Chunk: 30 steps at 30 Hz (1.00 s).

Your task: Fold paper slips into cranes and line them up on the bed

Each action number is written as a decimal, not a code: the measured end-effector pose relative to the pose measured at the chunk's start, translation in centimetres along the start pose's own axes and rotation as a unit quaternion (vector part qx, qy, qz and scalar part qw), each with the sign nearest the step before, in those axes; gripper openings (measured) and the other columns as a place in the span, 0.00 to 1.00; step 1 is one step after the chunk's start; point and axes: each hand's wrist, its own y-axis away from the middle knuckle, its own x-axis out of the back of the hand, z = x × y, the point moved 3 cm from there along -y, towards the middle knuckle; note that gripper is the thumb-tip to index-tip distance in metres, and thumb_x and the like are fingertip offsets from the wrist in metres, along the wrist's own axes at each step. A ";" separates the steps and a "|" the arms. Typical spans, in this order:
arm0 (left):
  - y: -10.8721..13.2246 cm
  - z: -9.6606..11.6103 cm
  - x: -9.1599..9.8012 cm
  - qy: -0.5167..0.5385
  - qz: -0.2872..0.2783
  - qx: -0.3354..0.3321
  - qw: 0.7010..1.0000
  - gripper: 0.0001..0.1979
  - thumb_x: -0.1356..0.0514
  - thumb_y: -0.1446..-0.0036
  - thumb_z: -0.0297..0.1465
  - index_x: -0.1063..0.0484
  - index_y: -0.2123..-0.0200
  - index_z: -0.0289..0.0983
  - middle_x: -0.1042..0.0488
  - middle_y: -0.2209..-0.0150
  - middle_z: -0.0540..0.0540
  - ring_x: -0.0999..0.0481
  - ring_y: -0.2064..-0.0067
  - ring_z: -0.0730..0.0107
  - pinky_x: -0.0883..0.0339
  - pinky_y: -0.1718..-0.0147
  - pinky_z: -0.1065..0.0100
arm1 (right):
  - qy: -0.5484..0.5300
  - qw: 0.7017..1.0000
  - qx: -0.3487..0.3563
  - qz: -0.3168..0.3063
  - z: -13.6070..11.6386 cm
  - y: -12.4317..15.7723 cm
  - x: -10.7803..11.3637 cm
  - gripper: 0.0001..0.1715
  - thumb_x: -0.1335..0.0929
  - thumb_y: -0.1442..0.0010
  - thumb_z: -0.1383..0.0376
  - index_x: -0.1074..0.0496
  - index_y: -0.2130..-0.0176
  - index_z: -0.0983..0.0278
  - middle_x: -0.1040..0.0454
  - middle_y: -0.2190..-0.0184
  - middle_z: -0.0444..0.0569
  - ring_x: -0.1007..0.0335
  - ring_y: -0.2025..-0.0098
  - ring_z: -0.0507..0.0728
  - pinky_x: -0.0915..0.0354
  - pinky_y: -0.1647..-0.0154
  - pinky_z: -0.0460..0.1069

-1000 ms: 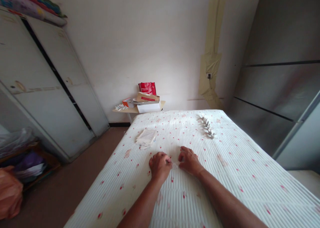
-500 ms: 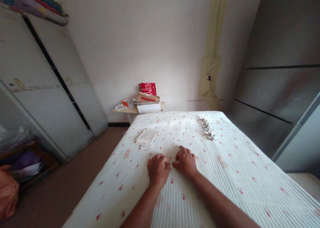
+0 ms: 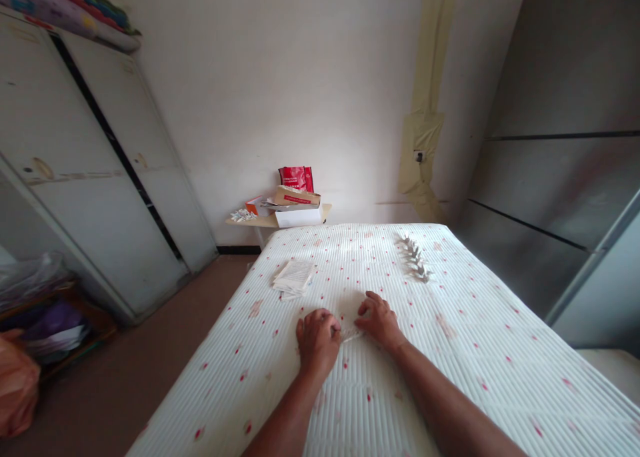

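Observation:
A small, pale strip of folded paper (image 3: 352, 335) lies low over the bed between my hands. My left hand (image 3: 318, 338) is closed, its thumb and fingertips pinched at the strip's left end. At the other end my right hand (image 3: 379, 319) has its fingers curled in, thumb and index close together by the paper; the exact contact is too small to make out. Ahead of my left hand rests a stack of square printed paper sheets (image 3: 294, 278). Beyond my right hand stands a row of several folded paper figures (image 3: 415, 259), pointed like cranes.
The bed has a white ribbed cover (image 3: 480, 337) with red spots. Past its far edge, a small table (image 3: 265, 221) bears a white box (image 3: 299, 215), a red bag (image 3: 296, 178) and more folded paper pieces (image 3: 243, 215). Cabinets (image 3: 95, 163) stand at the left.
My right hand has moved slightly to the right, away from my left, and the paper strip now shows in the gap. My left hand has stayed almost still.

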 end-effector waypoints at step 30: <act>1.1 -0.3 -0.3 0.074 -0.028 -0.178 0.981 0.24 0.50 0.57 0.16 0.25 0.62 0.44 0.26 0.68 0.50 0.32 0.61 0.67 0.43 0.59 0.63 | 0.086 0.969 0.228 0.033 0.1 1.1 0.6 0.07 0.36 0.44 0.70 0.27 0.69 0.63 0.34 0.47 0.53 0.38 0.50 0.60 0.43 0.56 0.53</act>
